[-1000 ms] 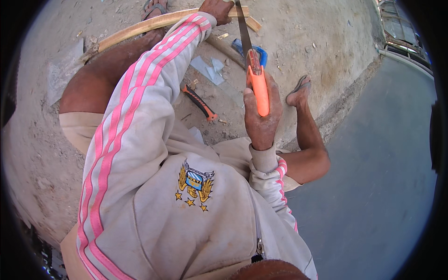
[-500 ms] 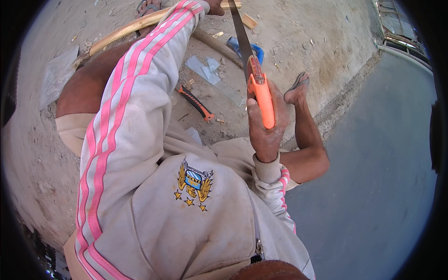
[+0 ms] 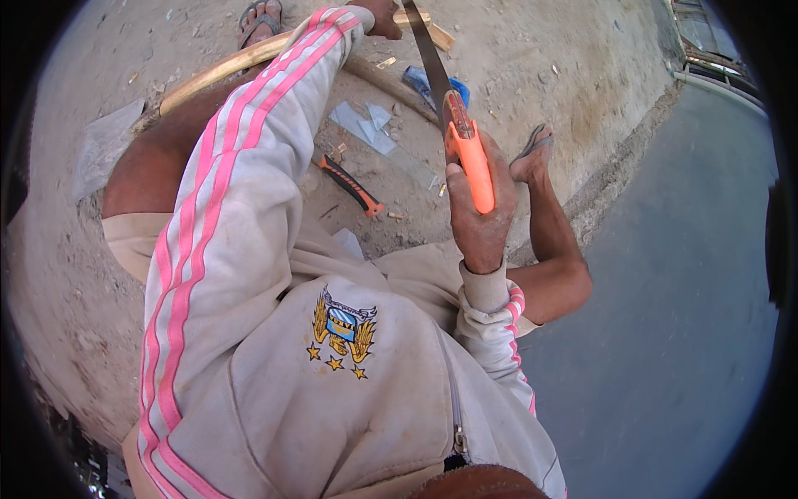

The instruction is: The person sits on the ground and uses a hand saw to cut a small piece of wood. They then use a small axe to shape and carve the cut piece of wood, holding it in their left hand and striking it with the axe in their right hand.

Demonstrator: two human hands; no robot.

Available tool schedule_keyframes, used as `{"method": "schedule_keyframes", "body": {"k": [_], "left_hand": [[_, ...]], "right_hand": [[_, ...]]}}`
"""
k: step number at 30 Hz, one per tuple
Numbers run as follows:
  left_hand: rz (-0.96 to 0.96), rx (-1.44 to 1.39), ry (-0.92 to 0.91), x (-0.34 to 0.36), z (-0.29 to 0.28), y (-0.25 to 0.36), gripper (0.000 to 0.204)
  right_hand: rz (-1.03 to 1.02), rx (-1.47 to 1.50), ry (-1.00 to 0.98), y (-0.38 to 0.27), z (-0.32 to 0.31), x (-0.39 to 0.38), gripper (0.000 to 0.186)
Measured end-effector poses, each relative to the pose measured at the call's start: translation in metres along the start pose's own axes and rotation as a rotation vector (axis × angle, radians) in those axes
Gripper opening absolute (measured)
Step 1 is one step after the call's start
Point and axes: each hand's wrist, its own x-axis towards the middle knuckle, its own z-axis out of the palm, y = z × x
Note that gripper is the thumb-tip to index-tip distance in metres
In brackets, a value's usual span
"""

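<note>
My right hand (image 3: pixel 480 220) is closed around the orange handle (image 3: pixel 475 166) of a handsaw, whose long metal blade (image 3: pixel 428 54) points away from me. At the top, my left hand (image 3: pixel 381 18) is closed on a pale wooden strip (image 3: pixel 229 71) beside the blade's far end; some fingers are hidden. The strip lies slantwise over my bent left leg. Below the saw and strip are a brown pole (image 3: pixel 374 76), a blue tool (image 3: pixel 457 91) partly behind the blade, clear sheet pieces (image 3: pixel 366 125) and an orange-and-black hand tool (image 3: pixel 349 183).
My sandalled feet (image 3: pixel 259 21) rest on dusty concrete (image 3: pixel 582 58) scattered with chips. A translucent sheet (image 3: pixel 104 150) lies at left. A smooth grey surface (image 3: pixel 648 291) fills the right side, bordered by a rough edge (image 3: pixel 615 166); pipes and poles (image 3: pixel 715 58) show at top right.
My right hand drew the saw toward me by half a second ago and has since moved it slightly forward again. My left hand stays at the strip.
</note>
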Motion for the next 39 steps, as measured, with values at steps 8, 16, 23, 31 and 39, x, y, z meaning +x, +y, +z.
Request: {"method": "schedule_keyframes", "body": {"k": [8, 16, 23, 31, 39], "left_hand": [[0.036, -0.240, -0.290, 0.001, -0.005, 0.003, 0.058], [0.090, -0.382, -0.341, -0.014, 0.022, 0.011, 0.040], [0.110, -0.044, -0.018, 0.029, 0.032, -0.029, 0.072], [0.043, 0.091, 0.165, 0.009, -0.004, -0.002, 0.059], [0.033, 0.066, 0.104, -0.008, 0.009, -0.005, 0.055]], "right_hand": [[-0.004, -0.011, -0.024, -0.005, -0.010, -0.003, 0.052], [0.106, 0.047, 0.027, 0.015, -0.003, -0.039, 0.056], [0.084, -0.001, -0.003, -0.009, -0.020, -0.058, 0.052], [0.052, -0.048, 0.059, -0.002, -0.004, -0.037, 0.058], [-0.002, -0.053, -0.034, 0.003, 0.013, 0.000, 0.051]]}}
